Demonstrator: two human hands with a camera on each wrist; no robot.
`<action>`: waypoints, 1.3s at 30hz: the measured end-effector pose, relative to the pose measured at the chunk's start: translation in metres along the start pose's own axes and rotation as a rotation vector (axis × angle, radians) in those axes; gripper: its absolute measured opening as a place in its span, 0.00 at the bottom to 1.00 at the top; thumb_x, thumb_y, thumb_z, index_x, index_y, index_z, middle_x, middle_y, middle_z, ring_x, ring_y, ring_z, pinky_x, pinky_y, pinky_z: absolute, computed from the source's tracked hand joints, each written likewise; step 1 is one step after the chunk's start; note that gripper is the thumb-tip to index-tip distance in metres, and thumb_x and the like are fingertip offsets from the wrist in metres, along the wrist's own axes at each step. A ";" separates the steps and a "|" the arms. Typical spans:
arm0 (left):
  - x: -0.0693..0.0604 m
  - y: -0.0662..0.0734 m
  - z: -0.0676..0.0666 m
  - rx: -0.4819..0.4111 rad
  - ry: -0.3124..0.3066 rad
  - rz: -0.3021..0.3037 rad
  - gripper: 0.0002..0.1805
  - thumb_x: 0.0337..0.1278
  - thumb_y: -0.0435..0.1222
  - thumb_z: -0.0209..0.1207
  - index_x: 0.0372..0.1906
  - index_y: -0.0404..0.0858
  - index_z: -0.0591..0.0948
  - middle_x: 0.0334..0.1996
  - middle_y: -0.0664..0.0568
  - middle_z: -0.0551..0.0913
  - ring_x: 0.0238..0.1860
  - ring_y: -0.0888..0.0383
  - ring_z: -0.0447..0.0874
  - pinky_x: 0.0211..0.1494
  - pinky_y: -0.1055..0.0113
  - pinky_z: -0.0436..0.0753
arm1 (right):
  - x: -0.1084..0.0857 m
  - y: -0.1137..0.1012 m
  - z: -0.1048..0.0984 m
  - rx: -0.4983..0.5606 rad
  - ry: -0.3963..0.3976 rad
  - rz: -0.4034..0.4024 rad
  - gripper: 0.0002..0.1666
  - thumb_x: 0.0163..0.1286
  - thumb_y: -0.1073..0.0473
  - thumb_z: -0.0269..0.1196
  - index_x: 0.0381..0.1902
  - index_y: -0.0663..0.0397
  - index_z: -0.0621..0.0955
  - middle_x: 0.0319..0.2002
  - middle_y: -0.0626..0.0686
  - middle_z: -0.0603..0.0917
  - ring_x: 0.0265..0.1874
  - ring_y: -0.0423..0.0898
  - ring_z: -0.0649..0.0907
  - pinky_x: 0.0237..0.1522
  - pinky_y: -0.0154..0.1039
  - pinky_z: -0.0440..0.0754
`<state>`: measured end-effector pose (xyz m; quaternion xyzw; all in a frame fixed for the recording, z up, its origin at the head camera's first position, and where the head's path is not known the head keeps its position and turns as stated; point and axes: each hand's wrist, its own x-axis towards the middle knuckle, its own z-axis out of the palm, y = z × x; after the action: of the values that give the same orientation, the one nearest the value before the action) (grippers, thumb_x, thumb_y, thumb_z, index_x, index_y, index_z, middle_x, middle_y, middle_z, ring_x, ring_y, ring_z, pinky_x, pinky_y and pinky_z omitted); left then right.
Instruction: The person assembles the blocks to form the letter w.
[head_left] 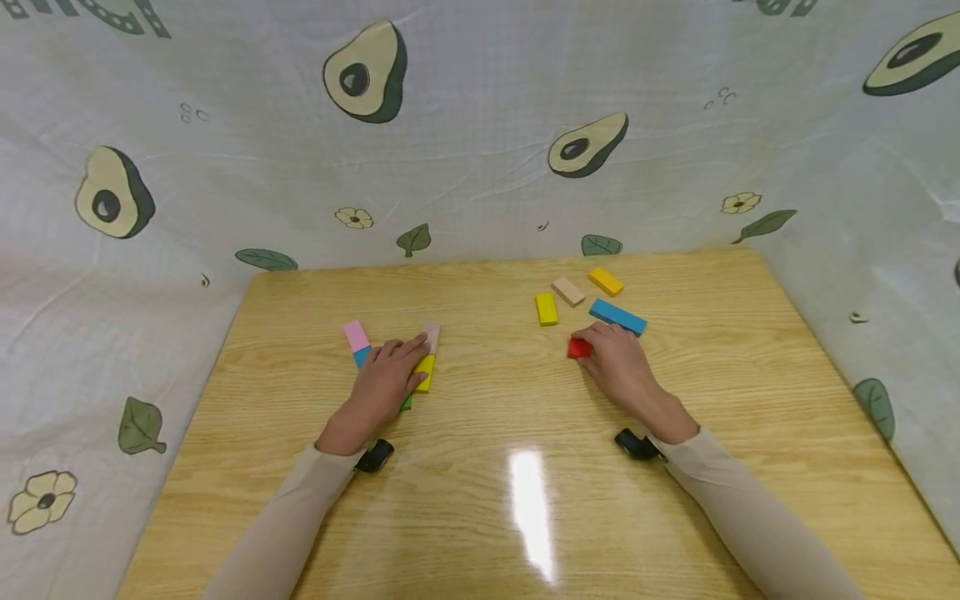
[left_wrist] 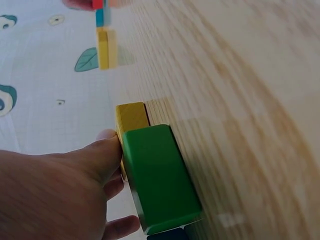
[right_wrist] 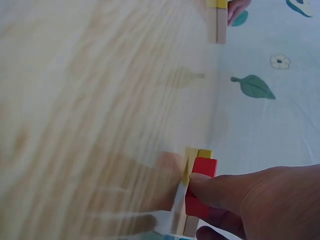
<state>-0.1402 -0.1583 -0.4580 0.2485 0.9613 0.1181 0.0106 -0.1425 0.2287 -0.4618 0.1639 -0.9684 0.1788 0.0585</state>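
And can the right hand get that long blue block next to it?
Probably yes. The long blue block lies close by the right hand, with no other block seen between them. But that hand pinches a red block, so it might have to let go first.

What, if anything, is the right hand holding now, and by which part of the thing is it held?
The right hand holds the red block near its middle: the thumb lies across one face; the fingers' contact behind is hidden.
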 end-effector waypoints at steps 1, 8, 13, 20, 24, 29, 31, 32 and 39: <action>0.000 0.000 0.000 0.000 -0.001 0.000 0.26 0.78 0.39 0.60 0.74 0.34 0.76 0.78 0.43 0.70 0.71 0.37 0.71 0.71 0.37 0.70 | 0.001 -0.001 0.000 0.005 0.002 -0.003 0.21 0.66 0.67 0.76 0.56 0.66 0.86 0.50 0.63 0.88 0.51 0.64 0.83 0.53 0.60 0.80; 0.001 0.000 0.000 0.003 -0.019 -0.006 0.27 0.78 0.40 0.60 0.74 0.35 0.76 0.79 0.43 0.69 0.71 0.38 0.71 0.71 0.38 0.70 | 0.013 -0.013 0.001 0.040 -0.005 -0.035 0.20 0.67 0.65 0.75 0.56 0.66 0.86 0.48 0.62 0.88 0.50 0.62 0.84 0.56 0.59 0.79; 0.001 0.000 0.000 0.012 -0.024 -0.010 0.27 0.78 0.41 0.60 0.75 0.35 0.75 0.79 0.43 0.69 0.71 0.38 0.71 0.70 0.38 0.71 | 0.026 -0.026 0.003 0.034 -0.022 -0.062 0.21 0.67 0.65 0.76 0.56 0.65 0.86 0.48 0.62 0.88 0.48 0.61 0.84 0.56 0.57 0.80; 0.000 0.000 0.001 0.012 -0.025 -0.010 0.27 0.79 0.41 0.59 0.75 0.36 0.75 0.79 0.44 0.69 0.72 0.38 0.71 0.71 0.39 0.71 | 0.046 -0.050 0.011 0.043 -0.035 -0.097 0.20 0.67 0.64 0.76 0.56 0.63 0.87 0.49 0.60 0.88 0.49 0.60 0.84 0.54 0.57 0.81; 0.000 -0.001 0.001 0.009 -0.012 -0.003 0.27 0.79 0.40 0.59 0.75 0.35 0.75 0.78 0.43 0.70 0.71 0.37 0.71 0.70 0.39 0.71 | 0.057 -0.063 0.017 0.060 -0.043 -0.124 0.19 0.67 0.65 0.75 0.55 0.63 0.87 0.49 0.60 0.89 0.48 0.60 0.85 0.53 0.56 0.82; 0.001 0.000 0.002 -0.023 -0.004 -0.002 0.27 0.79 0.39 0.60 0.75 0.34 0.75 0.78 0.43 0.70 0.71 0.37 0.72 0.70 0.39 0.71 | 0.072 -0.077 0.025 0.075 -0.059 -0.148 0.21 0.67 0.65 0.75 0.57 0.64 0.87 0.51 0.61 0.88 0.49 0.60 0.85 0.54 0.54 0.82; 0.001 0.000 0.002 -0.029 -0.003 -0.003 0.27 0.79 0.39 0.59 0.75 0.34 0.75 0.78 0.43 0.70 0.71 0.37 0.72 0.70 0.39 0.71 | 0.078 -0.082 0.028 0.087 -0.071 -0.149 0.22 0.68 0.65 0.75 0.58 0.64 0.86 0.52 0.62 0.88 0.50 0.60 0.84 0.55 0.54 0.82; 0.001 0.000 0.002 -0.030 -0.003 -0.002 0.27 0.79 0.39 0.60 0.75 0.34 0.75 0.78 0.43 0.70 0.71 0.37 0.72 0.70 0.39 0.71 | 0.081 -0.084 0.030 0.091 -0.077 -0.150 0.22 0.68 0.65 0.75 0.58 0.64 0.86 0.52 0.62 0.88 0.50 0.60 0.84 0.56 0.53 0.81; 0.001 -0.001 0.003 -0.029 -0.002 0.002 0.27 0.78 0.39 0.60 0.75 0.34 0.75 0.78 0.42 0.70 0.71 0.36 0.72 0.70 0.39 0.71 | 0.099 -0.097 0.042 0.081 -0.090 -0.165 0.20 0.69 0.64 0.74 0.58 0.62 0.87 0.52 0.60 0.88 0.48 0.59 0.84 0.54 0.53 0.82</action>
<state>-0.1412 -0.1584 -0.4607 0.2493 0.9593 0.1318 0.0151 -0.2052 0.0985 -0.4519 0.2531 -0.9452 0.2050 0.0228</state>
